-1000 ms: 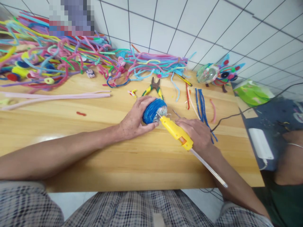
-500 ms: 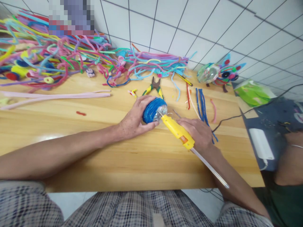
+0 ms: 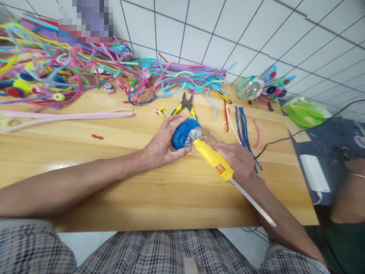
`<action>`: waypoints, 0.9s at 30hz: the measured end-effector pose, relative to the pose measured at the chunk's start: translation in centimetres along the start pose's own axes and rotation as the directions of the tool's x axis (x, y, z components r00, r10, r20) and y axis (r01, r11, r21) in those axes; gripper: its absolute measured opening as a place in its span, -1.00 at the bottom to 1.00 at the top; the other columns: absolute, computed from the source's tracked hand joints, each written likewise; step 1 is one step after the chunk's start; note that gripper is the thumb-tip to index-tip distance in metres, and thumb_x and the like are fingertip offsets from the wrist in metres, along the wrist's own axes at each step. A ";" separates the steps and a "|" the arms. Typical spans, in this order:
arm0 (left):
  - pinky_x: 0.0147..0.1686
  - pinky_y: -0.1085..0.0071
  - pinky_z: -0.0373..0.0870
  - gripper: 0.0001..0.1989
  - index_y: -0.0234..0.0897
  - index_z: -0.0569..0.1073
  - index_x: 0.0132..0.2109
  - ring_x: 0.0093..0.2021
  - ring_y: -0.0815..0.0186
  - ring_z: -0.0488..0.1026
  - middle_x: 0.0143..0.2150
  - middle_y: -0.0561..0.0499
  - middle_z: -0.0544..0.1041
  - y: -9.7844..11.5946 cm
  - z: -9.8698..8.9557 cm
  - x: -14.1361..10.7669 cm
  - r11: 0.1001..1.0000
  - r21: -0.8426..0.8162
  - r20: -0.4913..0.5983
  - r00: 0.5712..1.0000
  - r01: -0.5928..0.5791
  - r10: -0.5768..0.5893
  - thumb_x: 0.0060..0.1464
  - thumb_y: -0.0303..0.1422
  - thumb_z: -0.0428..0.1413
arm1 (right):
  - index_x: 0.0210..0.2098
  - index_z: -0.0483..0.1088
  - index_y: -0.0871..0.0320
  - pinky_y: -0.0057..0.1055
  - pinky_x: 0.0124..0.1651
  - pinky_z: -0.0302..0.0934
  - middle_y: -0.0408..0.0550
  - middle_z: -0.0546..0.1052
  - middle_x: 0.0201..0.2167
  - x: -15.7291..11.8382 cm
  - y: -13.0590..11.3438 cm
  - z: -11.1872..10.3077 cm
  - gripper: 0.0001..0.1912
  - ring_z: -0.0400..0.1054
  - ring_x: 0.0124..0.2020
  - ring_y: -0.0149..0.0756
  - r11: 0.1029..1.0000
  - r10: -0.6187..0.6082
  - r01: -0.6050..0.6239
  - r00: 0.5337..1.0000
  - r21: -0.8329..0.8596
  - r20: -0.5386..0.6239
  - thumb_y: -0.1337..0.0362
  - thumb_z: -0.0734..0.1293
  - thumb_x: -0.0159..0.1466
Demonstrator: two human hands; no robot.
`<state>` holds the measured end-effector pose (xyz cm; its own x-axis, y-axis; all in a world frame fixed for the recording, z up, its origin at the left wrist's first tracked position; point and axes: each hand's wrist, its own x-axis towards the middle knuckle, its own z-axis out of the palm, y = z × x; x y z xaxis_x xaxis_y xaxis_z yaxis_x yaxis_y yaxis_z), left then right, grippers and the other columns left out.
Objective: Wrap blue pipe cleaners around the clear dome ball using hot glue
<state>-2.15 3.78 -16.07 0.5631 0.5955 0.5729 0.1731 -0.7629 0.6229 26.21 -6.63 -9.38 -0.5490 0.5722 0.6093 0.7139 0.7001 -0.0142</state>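
Observation:
My left hand (image 3: pixel 162 146) is wrapped round a ball (image 3: pixel 181 135) covered in blue strands, with a clear, shiny part showing on its right side. In my right hand (image 3: pixel 238 160) is a yellow hot glue gun (image 3: pixel 212 158), a long clear glue stick (image 3: pixel 252 203) sticking out of its back end. The gun's nozzle meets the clear part of the ball, though I cannot tell whether it touches. Just behind the ball lie pliers (image 3: pixel 186 102) with yellow and green handles. Several blue pipe cleaners (image 3: pixel 244 127) lie beyond my right hand.
A heap of coloured pipe cleaners (image 3: pixel 65 72) covers the back left of the wooden table (image 3: pixel 137 201). A bundle (image 3: pixel 191 78) lies against the tiled wall. At back right stands a clear-bodied craft animal (image 3: pixel 262 89). A black cord (image 3: pixel 308 131) runs rightward; another person's arm (image 3: pixel 349 190) is at right.
The glue gun's nozzle has shifted very slightly left along the ball's clear part. Both hands otherwise keep their places and their hold.

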 end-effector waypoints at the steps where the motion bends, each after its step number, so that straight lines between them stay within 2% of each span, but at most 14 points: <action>1: 0.57 -0.25 0.34 -0.12 -0.12 0.10 0.62 0.57 -0.16 0.30 0.52 -0.32 0.33 0.0 0.0 0.0 1.000 0.002 0.004 1.000 0.004 -0.004 0.37 -0.07 0.32 | 0.21 0.51 0.22 -0.21 -0.20 0.52 0.18 0.79 -0.05 0.0 0.0 0.0 -0.71 0.73 -0.14 -0.11 1.000 -0.002 0.002 1.000 0.003 -0.016 0.25 0.26 0.63; 4: 0.57 -0.24 0.33 -0.13 -0.12 0.10 0.62 0.57 -0.15 0.30 0.52 -0.32 0.34 0.0 0.0 0.0 1.000 0.007 0.010 1.000 0.011 -0.011 0.39 -0.04 0.30 | 0.16 0.52 0.22 -0.23 -0.20 0.52 0.17 0.79 -0.08 0.1 0.0 0.0 -0.74 0.73 -0.14 -0.12 1.000 -0.009 0.009 0.999 -0.003 -0.034 0.28 0.25 0.63; 7: 0.58 -0.24 0.33 -0.14 -0.13 0.10 0.62 0.58 -0.14 0.28 0.52 -0.33 0.33 0.0 0.0 0.1 1.000 0.009 0.017 1.000 0.016 -0.016 0.40 -0.01 0.28 | 0.17 0.51 0.19 -0.25 -0.21 0.53 0.15 0.79 -0.05 0.2 -0.1 -0.1 -0.75 0.73 -0.13 -0.16 1.000 -0.011 0.011 1.000 -0.019 -0.004 0.27 0.24 0.65; 14: 0.57 -0.25 0.32 -0.11 -0.14 0.08 0.63 0.58 -0.17 0.28 0.53 -0.33 0.32 0.0 -0.1 0.1 1.000 0.011 0.028 1.000 0.000 0.000 0.38 -0.08 0.32 | 0.20 0.49 0.14 -0.26 -0.17 0.56 0.07 0.80 -0.05 -0.1 0.0 0.1 -0.74 0.74 -0.08 -0.18 0.999 0.025 -0.026 0.999 -0.030 -0.034 0.24 0.23 0.66; 22: 0.56 -0.21 0.35 -0.12 -0.15 0.11 0.62 0.57 -0.15 0.30 0.51 -0.31 0.35 0.1 0.0 0.1 1.000 0.013 0.000 1.000 -0.023 0.023 0.38 -0.07 0.32 | 0.18 0.49 0.21 -0.24 -0.20 0.56 0.16 0.79 -0.08 0.4 -0.3 0.0 -0.69 0.74 -0.13 -0.13 1.000 0.016 -0.016 1.000 -0.005 0.003 0.23 0.17 0.68; 27: 0.57 -0.20 0.34 -0.13 -0.14 0.10 0.62 0.57 -0.14 0.30 0.52 -0.30 0.35 0.1 -0.1 0.1 1.000 0.011 0.005 1.000 -0.022 0.022 0.38 -0.09 0.32 | 0.18 0.50 0.24 -0.24 -0.18 0.56 0.18 0.79 -0.07 0.4 -0.3 -0.1 -0.71 0.74 -0.14 -0.13 1.000 0.006 -0.006 1.000 0.002 0.010 0.26 0.21 0.65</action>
<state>-2.15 3.76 -15.89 0.5704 0.5775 0.5840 0.1698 -0.7786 0.6040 25.80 -6.65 -9.06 -0.5489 0.5805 0.6014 0.7165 0.6974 -0.0192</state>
